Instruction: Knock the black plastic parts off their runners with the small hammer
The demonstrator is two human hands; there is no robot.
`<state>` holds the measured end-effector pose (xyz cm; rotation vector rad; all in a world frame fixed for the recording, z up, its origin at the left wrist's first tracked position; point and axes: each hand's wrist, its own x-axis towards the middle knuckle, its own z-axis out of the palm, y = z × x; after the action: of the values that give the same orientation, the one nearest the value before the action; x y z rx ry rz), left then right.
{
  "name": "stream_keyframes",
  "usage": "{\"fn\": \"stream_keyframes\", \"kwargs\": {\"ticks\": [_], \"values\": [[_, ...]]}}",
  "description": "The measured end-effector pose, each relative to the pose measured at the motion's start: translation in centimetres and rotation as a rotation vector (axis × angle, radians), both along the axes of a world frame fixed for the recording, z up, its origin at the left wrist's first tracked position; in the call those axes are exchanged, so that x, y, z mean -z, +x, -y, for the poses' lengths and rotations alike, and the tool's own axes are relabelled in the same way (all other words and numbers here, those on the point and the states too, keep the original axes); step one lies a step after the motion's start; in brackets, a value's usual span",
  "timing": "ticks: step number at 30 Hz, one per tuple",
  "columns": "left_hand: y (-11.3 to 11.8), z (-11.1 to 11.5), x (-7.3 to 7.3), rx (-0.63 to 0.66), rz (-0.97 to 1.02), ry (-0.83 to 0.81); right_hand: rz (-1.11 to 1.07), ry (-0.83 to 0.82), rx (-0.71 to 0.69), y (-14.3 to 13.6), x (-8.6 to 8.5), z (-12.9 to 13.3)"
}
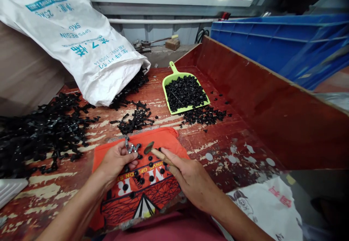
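Note:
My left hand [120,161] pinches a small dark jointed plastic part [132,148] with round ends, over an orange printed cloth [163,143]. In my right hand [191,179] is the wooden handle of a small hammer [160,155]; its metal head is just right of the plastic part, apart from it. Several round black caps [151,178] lie scattered on the cloth under and between my hands. Beyond the cloth sits a small heap of black plastic parts [135,119].
A lime-green dustpan [172,76] full of small black pieces stands at the back, with more pieces spilled before it. Left are a large pile of black parts [49,124] and a white sack [89,63]. A wooden side board [245,84] and blue crate [278,41] bound the right.

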<state>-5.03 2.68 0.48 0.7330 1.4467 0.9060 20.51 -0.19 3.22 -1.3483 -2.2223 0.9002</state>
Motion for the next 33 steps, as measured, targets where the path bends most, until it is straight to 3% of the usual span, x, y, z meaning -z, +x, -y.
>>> {"fn": "stream_keyframes", "kwargs": {"ticks": [8, 14, 20, 28, 33], "values": [[-0.4, -0.2, 0.0, 0.027, 0.069, -0.027, 0.217, 0.027, -0.064, -2.2, 0.9, 0.0], [-0.5, 0.0, -0.4, 0.018, 0.114, -0.041, 0.159, 0.021, -0.052, -1.8, 1.3, -0.1], [-0.4, -0.1, 0.1, -0.033, -0.037, 0.073, 0.006, -0.086, -0.002, -1.2, 0.3, -0.4], [-0.2, 0.2, 0.4, -0.083, -0.025, 0.043, 0.03, 0.037, -0.029, -1.3, -0.3, 0.0], [-0.1, 0.3, 0.2, -0.066, -0.049, 0.06, 0.201, 0.029, -0.057, -2.0, 0.4, 0.1]]}}
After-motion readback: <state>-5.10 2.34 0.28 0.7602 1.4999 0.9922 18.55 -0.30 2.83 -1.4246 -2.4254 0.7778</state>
